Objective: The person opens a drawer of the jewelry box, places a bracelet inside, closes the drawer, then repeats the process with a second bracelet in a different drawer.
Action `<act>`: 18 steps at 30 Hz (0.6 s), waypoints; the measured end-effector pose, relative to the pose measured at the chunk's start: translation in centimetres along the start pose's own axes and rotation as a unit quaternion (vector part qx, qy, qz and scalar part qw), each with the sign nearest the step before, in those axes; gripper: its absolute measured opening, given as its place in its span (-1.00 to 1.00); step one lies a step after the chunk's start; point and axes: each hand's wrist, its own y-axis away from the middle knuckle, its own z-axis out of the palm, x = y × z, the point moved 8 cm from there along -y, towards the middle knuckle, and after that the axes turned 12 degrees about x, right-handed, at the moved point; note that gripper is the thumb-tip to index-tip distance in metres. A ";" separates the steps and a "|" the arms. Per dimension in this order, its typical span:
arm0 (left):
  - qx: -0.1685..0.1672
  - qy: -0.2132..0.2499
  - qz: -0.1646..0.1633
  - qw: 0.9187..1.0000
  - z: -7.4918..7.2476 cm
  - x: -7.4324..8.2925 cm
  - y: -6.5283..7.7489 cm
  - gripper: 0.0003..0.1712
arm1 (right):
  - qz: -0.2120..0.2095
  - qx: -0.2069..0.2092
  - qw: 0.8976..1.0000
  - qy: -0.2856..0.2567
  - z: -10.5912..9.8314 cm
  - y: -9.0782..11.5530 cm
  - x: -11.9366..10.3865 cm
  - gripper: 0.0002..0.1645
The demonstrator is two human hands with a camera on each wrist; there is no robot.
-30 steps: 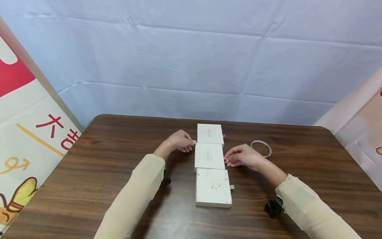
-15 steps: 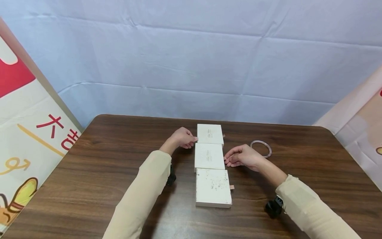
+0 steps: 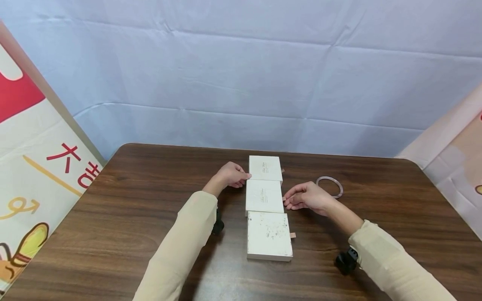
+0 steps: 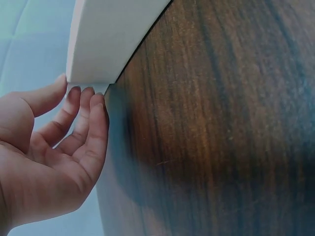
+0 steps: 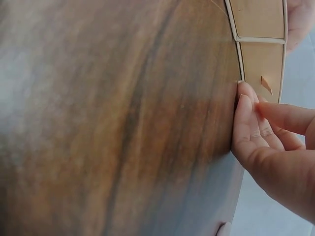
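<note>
Three flat white boxes stand in a column in the head view: a far box (image 3: 265,167), a middle box (image 3: 264,195) and a near box (image 3: 269,234) with a speckled lid. My left hand (image 3: 232,174) touches the far box's left side, by its near corner. In the left wrist view, the thumb and fingertips meet the end of a white box (image 4: 106,44), fingers loosely bent. My right hand (image 3: 306,196) rests its fingertips against the middle box's right side, beside a small pink ribbon tab (image 3: 284,199). The right wrist view shows another tab-like piece (image 5: 266,84) just past the fingers.
A pale lilac ring-shaped bangle (image 3: 330,186) lies behind the right hand. The near box's pink tab (image 3: 293,235) sticks out to the right. The brown wooden table (image 3: 150,217) ends at a pale blue cloth backdrop (image 3: 226,75).
My left hand has moved slightly away from me and to the right, from the seam by the middle box to the far box's side. The right hand and boxes look nearly unmoved.
</note>
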 end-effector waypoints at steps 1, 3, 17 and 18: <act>0.001 0.003 0.000 1.000 0.0 -0.1 -0.1 -0.79 | 0.001 0.001 1.000 -0.001 0.0 0.0 0.0 -0.71; 0.003 0.010 0.000 1.000 0.0 -0.1 -0.1 -0.80 | 0.003 0.004 1.000 -0.001 -0.1 0.0 0.1 -0.71; 0.011 0.038 -0.021 0.999 0.3 -0.7 -0.3 -0.80 | 0.007 0.002 1.000 -0.007 -0.5 0.1 0.3 -0.71; 0.012 0.036 -0.019 0.999 0.3 -0.7 -0.3 -0.81 | 0.006 0.001 1.000 -0.007 -0.6 0.1 0.3 -0.71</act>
